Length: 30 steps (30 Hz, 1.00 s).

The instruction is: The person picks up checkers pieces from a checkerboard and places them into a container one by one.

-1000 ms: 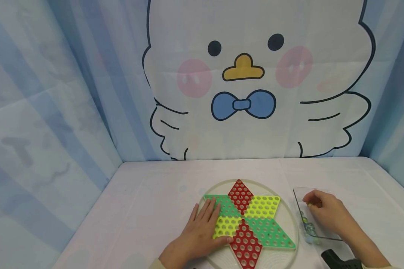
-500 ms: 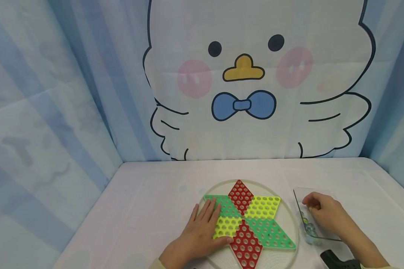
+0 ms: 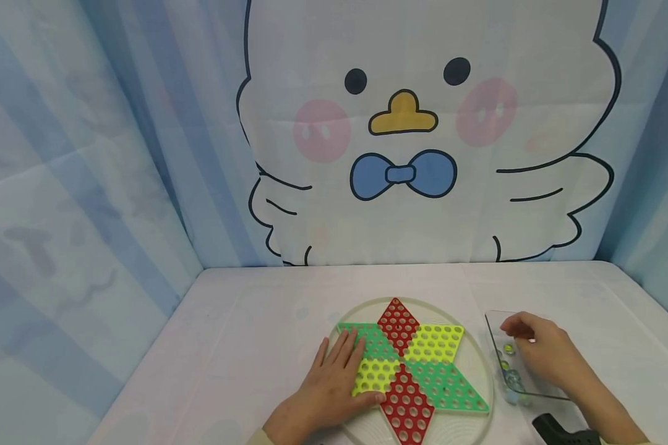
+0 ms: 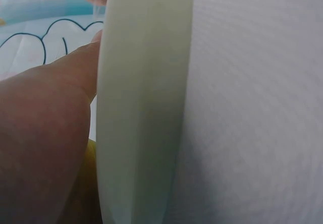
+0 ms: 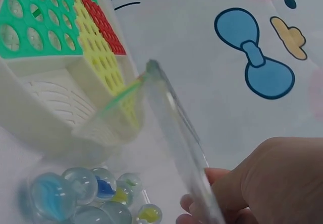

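Observation:
A round Chinese checkers board (image 3: 440, 386) with red, yellow and green holed sections lies on the table. My left hand (image 3: 334, 380) rests flat on its left side, fingers spread and thumb at the red section. In the left wrist view the board's pale rim (image 4: 141, 108) fills the middle. To the right stands a clear plastic box (image 3: 540, 394) holding several glass marbles (image 5: 53, 196). My right hand (image 3: 545, 349) is over the box, fingers loosely bent. One yellow-green marble (image 3: 509, 349) lies below its fingertips. In the right wrist view the fingers (image 5: 222, 183) are beside the clear box wall (image 5: 176, 128).
A white cloth covers the table (image 3: 245, 346). Behind it hangs a curtain (image 3: 403, 228) printed with a cartoon bird, and striped blue cloth (image 3: 89, 154) closes the left side. A black wrist mount (image 3: 565, 431) is near the box's front edge.
A yellow-green marble that was between my right fingertips now lies in the box, and the fingers have lifted slightly away from it. The left hand and board have stayed still.

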Each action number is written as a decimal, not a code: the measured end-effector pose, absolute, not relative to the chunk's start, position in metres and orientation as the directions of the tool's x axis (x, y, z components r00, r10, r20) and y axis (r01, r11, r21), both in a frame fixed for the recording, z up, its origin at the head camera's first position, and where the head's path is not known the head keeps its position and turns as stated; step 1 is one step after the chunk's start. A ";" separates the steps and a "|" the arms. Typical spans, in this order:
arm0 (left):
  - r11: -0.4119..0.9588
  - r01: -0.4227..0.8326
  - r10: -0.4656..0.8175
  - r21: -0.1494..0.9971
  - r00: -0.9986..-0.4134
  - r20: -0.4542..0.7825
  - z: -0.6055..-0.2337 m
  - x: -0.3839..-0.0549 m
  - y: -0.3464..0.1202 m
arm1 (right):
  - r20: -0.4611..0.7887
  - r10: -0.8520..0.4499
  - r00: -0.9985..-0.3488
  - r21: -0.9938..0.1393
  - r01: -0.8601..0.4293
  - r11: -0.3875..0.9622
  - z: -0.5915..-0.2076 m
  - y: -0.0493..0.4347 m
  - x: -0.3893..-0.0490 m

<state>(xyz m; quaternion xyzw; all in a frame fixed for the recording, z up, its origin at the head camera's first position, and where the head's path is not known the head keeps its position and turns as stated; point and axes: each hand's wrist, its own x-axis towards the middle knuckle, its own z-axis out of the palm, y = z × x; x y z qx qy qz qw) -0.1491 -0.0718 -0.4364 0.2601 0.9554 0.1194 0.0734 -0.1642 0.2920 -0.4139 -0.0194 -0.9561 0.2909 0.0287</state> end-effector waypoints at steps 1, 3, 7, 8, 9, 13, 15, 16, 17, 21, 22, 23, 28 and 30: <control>0.836 0.480 0.515 0.265 -0.854 -0.077 -0.436 -0.149 -0.072 | 0.051 0.057 -0.997 -0.561 0.018 0.828 -0.413 0.292 -0.164; 0.837 0.480 0.514 0.264 -0.854 -0.077 -0.436 -0.149 -0.072 | 0.065 0.062 -0.996 -0.568 0.014 0.823 -0.411 0.291 -0.163; 0.837 0.477 0.512 0.267 -0.855 -0.079 -0.436 -0.149 -0.072 | 0.106 0.080 -0.991 -0.576 0.004 0.818 -0.407 0.291 -0.162; 0.837 0.476 0.512 0.269 -0.855 -0.081 -0.436 -0.149 -0.072 | 0.123 0.084 -0.989 -0.576 -0.002 0.818 -0.407 0.291 -0.162; 0.838 0.474 0.511 0.271 -0.855 -0.083 -0.436 -0.149 -0.072 | 0.139 0.088 -0.986 -0.577 -0.009 0.816 -0.406 0.291 -0.161; 0.836 0.470 0.510 0.282 -0.856 -0.086 -0.438 -0.151 -0.073 | 0.184 0.100 -0.978 -0.584 -0.027 0.811 -0.403 0.288 -0.158; 0.834 0.469 0.510 0.290 -0.856 -0.084 -0.439 -0.151 -0.074 | 0.194 0.098 -0.976 -0.591 -0.036 0.806 -0.401 0.288 -0.157; 0.833 0.470 0.512 0.294 -0.855 -0.083 -0.440 -0.151 -0.074 | 0.194 0.098 -0.976 -0.596 -0.038 0.802 -0.401 0.287 -0.156; 0.831 0.470 0.513 0.298 -0.855 -0.081 -0.440 -0.152 -0.074 | 0.195 0.096 -0.976 -0.600 -0.041 0.799 -0.400 0.286 -0.156; 0.825 0.471 0.517 0.313 -0.852 -0.079 -0.440 -0.152 -0.075 | 0.202 0.088 -0.976 -0.617 -0.057 0.785 -0.395 0.280 -0.154; 0.823 0.472 0.519 0.315 -0.851 -0.079 -0.440 -0.152 -0.075 | 0.205 0.088 -0.975 -0.620 -0.060 0.783 -0.394 0.279 -0.153; 0.822 0.472 0.519 0.320 -0.851 -0.079 -0.440 -0.153 -0.075 | 0.212 0.084 -0.974 -0.618 -0.067 0.783 -0.392 0.277 -0.152; 0.819 0.456 0.509 0.349 -0.858 -0.074 -0.436 -0.154 -0.077 | 0.245 0.042 -0.969 -0.610 -0.120 0.783 -0.386 0.264 -0.148; 0.821 0.446 0.500 0.356 -0.863 -0.073 -0.432 -0.156 -0.077 | 0.250 0.007 -0.968 -0.596 -0.149 0.789 -0.384 0.259 -0.146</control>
